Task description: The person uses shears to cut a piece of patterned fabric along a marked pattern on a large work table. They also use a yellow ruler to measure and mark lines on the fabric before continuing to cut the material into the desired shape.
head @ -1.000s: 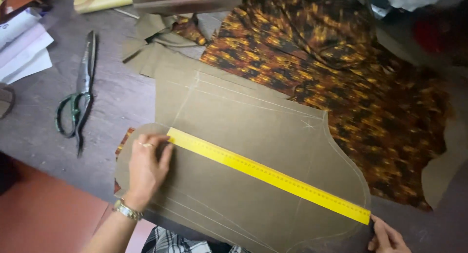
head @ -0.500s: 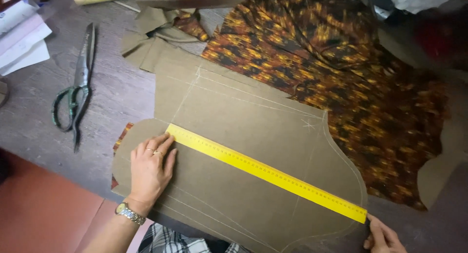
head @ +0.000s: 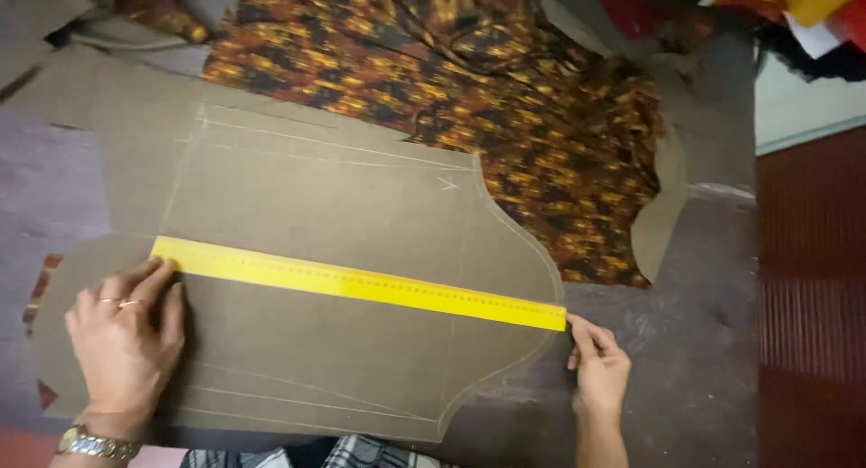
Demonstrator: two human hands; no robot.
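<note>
Ruler (head: pixel 356 282) — long and yellow — lies slantwise across the brown paper pattern (head: pixel 325 206) on the desk (head: pixel 695 342); left hand (head: pixel 122 342) presses flat at its near end, right hand (head: pixel 597 369) pinches its far tip.

Worn on the head, looking steeply down at the bench (head: pixel 695 342) from close above. Faces away from the body, so the far bench edge sits at the top of the single view. Near enough to fill most of the picture with the brown paper pattern (head: pixel 334 215) and yellow ruler (head: pixel 361 283). Left hand (head: pixel 122 342) and right hand (head: pixel 597 370) enter from the bottom edge. Red floor (head: pixel 812 296) along the right.
</note>
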